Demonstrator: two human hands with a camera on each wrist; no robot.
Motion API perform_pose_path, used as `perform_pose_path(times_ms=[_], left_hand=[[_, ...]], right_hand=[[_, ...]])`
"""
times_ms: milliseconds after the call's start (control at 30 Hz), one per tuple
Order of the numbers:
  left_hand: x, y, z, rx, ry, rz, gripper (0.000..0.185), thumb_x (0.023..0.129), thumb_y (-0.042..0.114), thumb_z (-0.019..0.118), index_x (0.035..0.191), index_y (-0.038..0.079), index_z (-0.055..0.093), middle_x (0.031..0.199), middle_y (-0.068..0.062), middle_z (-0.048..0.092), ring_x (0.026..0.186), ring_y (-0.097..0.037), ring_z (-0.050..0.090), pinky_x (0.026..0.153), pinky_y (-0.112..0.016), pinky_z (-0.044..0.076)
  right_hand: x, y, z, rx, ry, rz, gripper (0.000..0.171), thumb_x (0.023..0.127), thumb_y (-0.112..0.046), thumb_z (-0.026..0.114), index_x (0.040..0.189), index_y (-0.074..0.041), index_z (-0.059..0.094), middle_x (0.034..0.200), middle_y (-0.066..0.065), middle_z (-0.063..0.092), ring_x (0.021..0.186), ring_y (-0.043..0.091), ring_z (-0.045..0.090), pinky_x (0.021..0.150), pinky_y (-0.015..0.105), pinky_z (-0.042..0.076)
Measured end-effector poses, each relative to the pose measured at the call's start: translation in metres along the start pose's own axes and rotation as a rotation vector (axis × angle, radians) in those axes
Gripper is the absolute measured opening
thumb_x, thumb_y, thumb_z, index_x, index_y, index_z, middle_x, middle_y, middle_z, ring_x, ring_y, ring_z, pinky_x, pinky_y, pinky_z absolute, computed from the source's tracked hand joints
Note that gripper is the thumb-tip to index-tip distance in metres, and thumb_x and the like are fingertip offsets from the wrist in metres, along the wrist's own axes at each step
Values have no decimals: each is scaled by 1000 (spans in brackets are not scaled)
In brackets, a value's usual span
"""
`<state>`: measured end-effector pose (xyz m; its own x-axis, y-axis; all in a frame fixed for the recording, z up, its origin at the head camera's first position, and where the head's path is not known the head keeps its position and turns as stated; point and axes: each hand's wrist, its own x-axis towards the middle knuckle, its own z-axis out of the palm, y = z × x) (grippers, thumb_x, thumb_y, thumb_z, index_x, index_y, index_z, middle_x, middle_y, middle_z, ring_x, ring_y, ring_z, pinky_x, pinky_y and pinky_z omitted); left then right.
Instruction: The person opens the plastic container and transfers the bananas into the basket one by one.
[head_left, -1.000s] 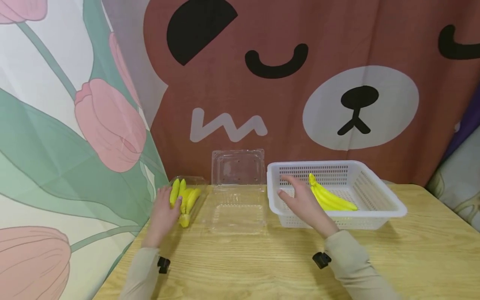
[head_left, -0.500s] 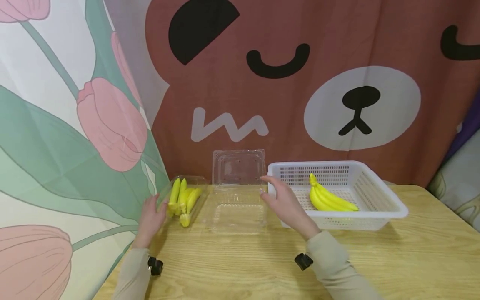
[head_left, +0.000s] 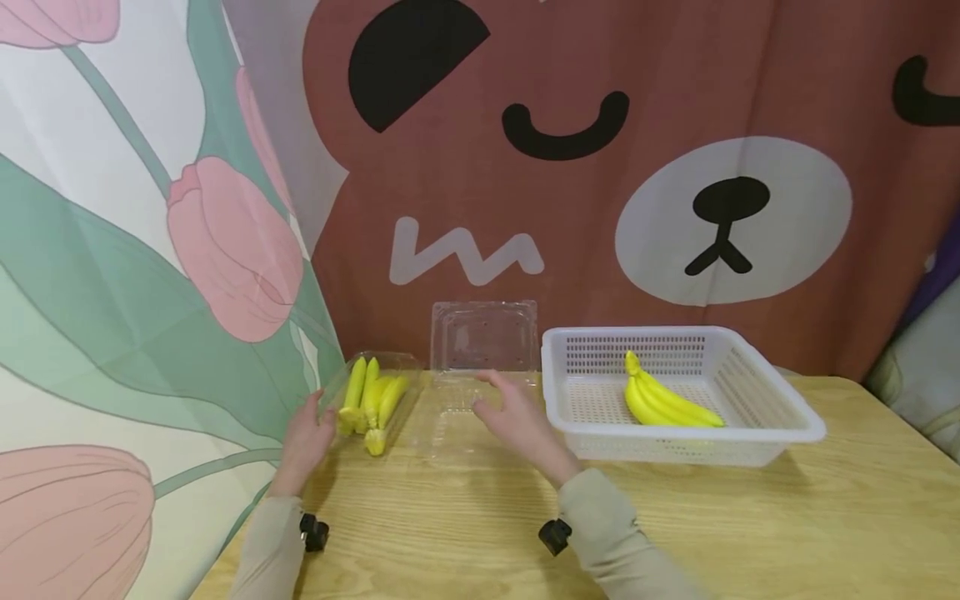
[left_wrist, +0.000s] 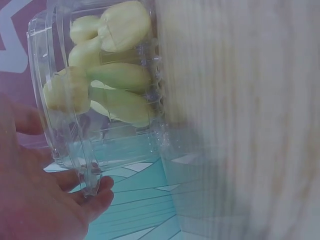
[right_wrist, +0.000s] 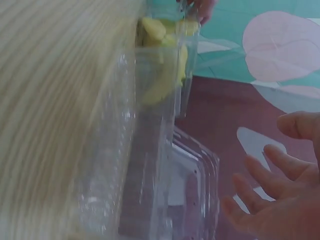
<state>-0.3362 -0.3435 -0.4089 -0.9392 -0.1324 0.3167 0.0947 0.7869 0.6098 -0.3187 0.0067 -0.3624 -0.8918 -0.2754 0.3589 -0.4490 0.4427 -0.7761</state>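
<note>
My left hand holds the near left corner of a clear plastic container; its fingertips bend about the corner lip in the left wrist view. Inside that container lie several yellow bananas, some greenish at the tips. To its right stands a second clear container, its lid raised upright against the curtain. Over that container's bottom half hovers my right hand, thumb and forefinger apart. Spread, slightly bent fingers holding nothing show on the right hand in the right wrist view.
A white perforated basket stands at the right on the wooden table, with a bunch of bananas in it. Close behind hangs a bear-print curtain; a tulip-print curtain borders the left side.
My right hand has moved left from over the basket to over the second container. My left hand has shifted from the bananas to the filled container's corner.
</note>
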Motion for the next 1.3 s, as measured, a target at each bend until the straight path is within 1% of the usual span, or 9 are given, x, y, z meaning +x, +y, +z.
perform_pose_path(times_ms=[200,333,600,667,833,933,1033,1167,1300], left_hand=[[4,1,0,-17,-20,-9,55,102,18,33,147,-12,26,146,-37,32,134,-51,30,112,-59,25],[5,3,-3,-20,-36,-31,54,101,18,38,145,-11,30,143,-37,35,132,-51,32,110,-60,28],[3,8,-9,-28,-58,-68,53,100,19,41,143,-11,33,139,-37,38,128,-50,37,105,-61,33],[3,8,-10,-27,-56,-73,52,100,19,40,142,-10,33,139,-37,39,128,-49,37,104,-61,33],[4,8,-10,-45,-29,-73,50,98,18,39,139,-10,37,134,-35,43,121,-47,42,99,-60,38],[3,7,-10,-97,13,-69,45,98,13,41,136,-9,42,122,-33,51,109,-43,50,89,-53,44],[1,5,-10,-175,44,-82,40,98,11,40,132,-10,45,115,-31,54,102,-40,52,82,-44,44],[-1,0,-12,-256,33,-115,39,101,12,37,132,-10,45,122,-33,51,112,-40,48,91,-46,41],[-3,-5,-16,-307,-13,-139,44,103,15,34,137,-11,41,131,-33,46,121,-42,42,101,-50,35]], right_hand=[[4,-9,28,33,-42,-37,45,95,-20,61,139,-10,54,140,10,53,127,34,48,103,53,42],[4,-16,46,74,-97,-24,47,96,-24,61,140,-10,53,140,9,53,126,32,49,101,50,45],[5,-27,78,322,-122,42,46,95,-22,62,139,-10,54,143,14,49,126,34,50,97,47,50],[4,-31,85,386,-137,65,50,94,-22,63,141,-8,52,145,15,46,128,36,48,100,49,47],[1,-38,98,503,-245,167,68,93,-31,65,150,-5,38,151,20,37,135,38,39,108,55,37],[-1,-38,104,490,-293,199,77,91,-34,65,152,-1,32,151,22,36,136,38,36,109,56,34],[-1,-37,110,458,-315,190,80,90,-33,66,152,2,30,151,22,35,137,38,35,110,56,34],[-2,-37,116,442,-340,155,79,90,-30,66,151,4,29,152,22,35,136,39,38,110,53,35],[-3,-37,122,417,-359,137,79,92,-32,65,152,3,27,154,19,33,138,37,35,113,49,32]])
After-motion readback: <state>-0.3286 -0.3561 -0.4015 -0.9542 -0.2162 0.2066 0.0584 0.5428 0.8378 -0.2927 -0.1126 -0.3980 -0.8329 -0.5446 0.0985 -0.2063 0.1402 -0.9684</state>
